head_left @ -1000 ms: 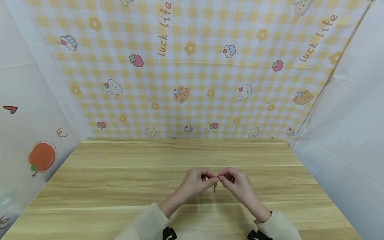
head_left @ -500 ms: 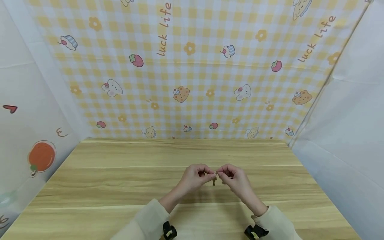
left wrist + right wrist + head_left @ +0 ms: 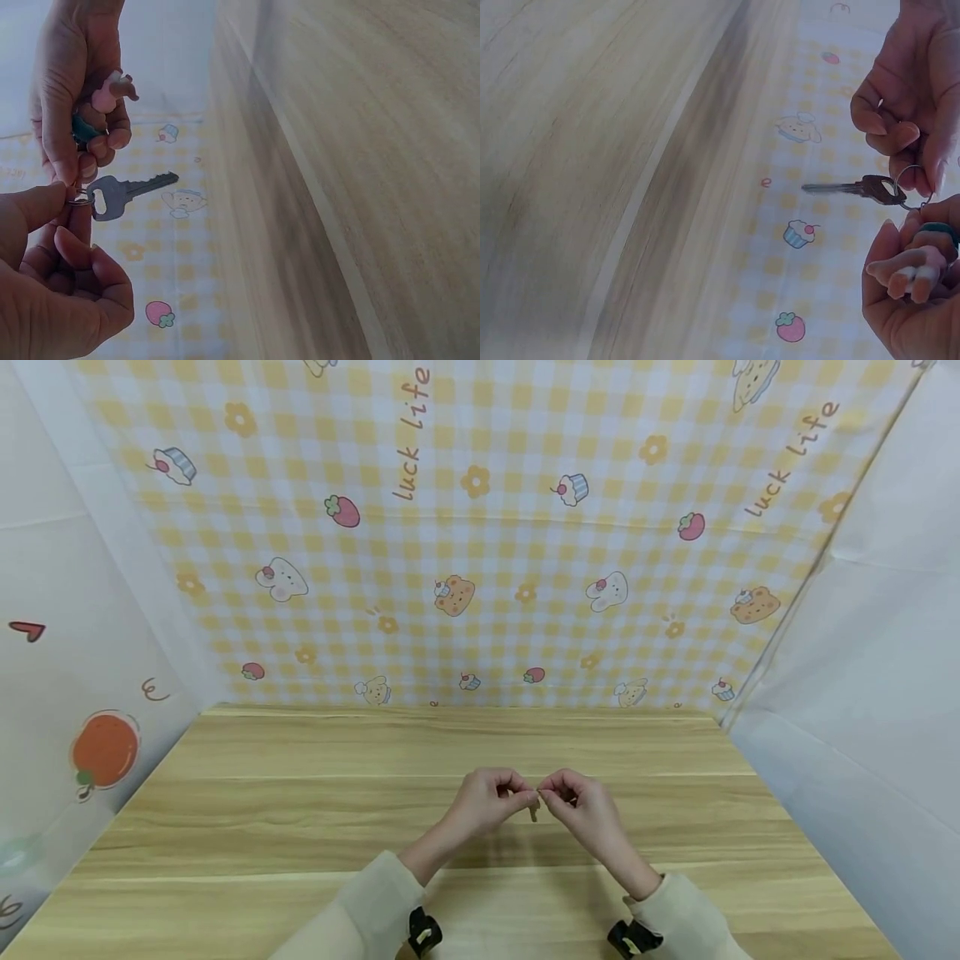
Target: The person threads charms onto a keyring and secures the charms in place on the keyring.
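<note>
Left hand (image 3: 482, 797), right hand (image 3: 588, 803): fingers (image 3: 57, 142) pinched

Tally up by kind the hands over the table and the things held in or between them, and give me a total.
Hands: 2, left hand and right hand
Key: 1
Key ring: 1
Figurine: 1
Total: 5; any small links are too small to count

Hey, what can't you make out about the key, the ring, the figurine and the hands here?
Key: head view, too small for detail.
Ring: left wrist view, partly covered by the grip of the left hand, itself cut off by the left edge.
Figurine: left wrist view, partly covered by the right hand's grip.
</note>
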A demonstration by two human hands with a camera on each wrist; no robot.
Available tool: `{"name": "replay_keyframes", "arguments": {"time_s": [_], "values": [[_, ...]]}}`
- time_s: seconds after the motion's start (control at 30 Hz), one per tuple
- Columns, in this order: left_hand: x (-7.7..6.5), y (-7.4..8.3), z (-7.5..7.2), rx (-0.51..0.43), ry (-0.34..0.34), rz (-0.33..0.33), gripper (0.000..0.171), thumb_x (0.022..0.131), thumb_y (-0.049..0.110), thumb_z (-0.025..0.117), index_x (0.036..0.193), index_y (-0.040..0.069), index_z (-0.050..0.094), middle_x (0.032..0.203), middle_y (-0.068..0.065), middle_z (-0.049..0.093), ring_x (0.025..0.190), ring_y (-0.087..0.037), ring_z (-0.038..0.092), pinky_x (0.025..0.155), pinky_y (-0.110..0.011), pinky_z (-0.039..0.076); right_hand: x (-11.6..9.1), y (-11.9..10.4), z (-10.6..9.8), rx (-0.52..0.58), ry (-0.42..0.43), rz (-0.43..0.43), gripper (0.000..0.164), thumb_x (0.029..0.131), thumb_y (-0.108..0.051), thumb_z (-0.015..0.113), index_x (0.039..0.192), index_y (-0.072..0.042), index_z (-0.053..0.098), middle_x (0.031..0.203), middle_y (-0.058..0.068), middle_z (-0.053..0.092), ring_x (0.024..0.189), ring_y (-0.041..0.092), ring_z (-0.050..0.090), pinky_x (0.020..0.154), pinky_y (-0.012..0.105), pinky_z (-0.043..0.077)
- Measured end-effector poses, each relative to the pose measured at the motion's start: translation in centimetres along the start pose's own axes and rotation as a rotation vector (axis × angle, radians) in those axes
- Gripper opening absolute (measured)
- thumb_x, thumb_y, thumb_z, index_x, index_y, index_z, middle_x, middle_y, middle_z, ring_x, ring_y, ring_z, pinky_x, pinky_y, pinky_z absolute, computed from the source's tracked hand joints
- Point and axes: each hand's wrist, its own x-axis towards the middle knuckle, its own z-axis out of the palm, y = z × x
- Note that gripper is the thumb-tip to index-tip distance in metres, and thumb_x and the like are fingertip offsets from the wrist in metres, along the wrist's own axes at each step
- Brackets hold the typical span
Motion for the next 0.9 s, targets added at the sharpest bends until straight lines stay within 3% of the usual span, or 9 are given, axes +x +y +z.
{"name": "replay_keyframes", "arguments": {"time_s": [0.33, 0.67, 0.9], "values": [[-0.11, -0.44, -0.03, -0.085, -0.008, -0.024, 0.014, 0.087, 0.020, 0.068, 0.084, 0.007, 0.070, 0.069, 0.003, 0.058, 0.056, -0.007, 0.039, 0.049, -0.018, 0.032, -0.13, 0.40, -0.29, 0.163, -0.048, 0.076, 0.005, 0.089, -0.004, 0.063, 0.090, 0.000, 0.066, 0.077, 0.012, 0.064, 0.060, 0.005, 0.054, 0.056, 0.024, 0.050], [0.01, 0.26, -0.25, 0.020, -0.010, -0.006, 0.013, 0.087, 0.019, 0.068, 0.081, 0.008, 0.070, 0.067, 0.004, 0.059, 0.053, -0.006, 0.039, 0.047, -0.018, 0.031, -0.12, 0.03, -0.17, 0.070, 0.002, -0.067, 0.009, 0.085, 0.003, 0.065, 0.083, -0.006, 0.067, 0.068, 0.000, 0.059, 0.055, 0.001, 0.042, 0.048, 0.018, 0.037], [-0.15, 0.24, -0.29, -0.075, -0.005, -0.030, 0.015, 0.086, 0.020, 0.069, 0.084, 0.005, 0.070, 0.068, 0.002, 0.057, 0.056, -0.007, 0.039, 0.049, -0.019, 0.031, 0.02, 0.26, -0.19, 0.110, -0.006, 0.004, 0.005, 0.087, 0.000, 0.063, 0.085, -0.002, 0.066, 0.068, 0.001, 0.060, 0.056, 0.002, 0.049, 0.049, 0.019, 0.043]]}}
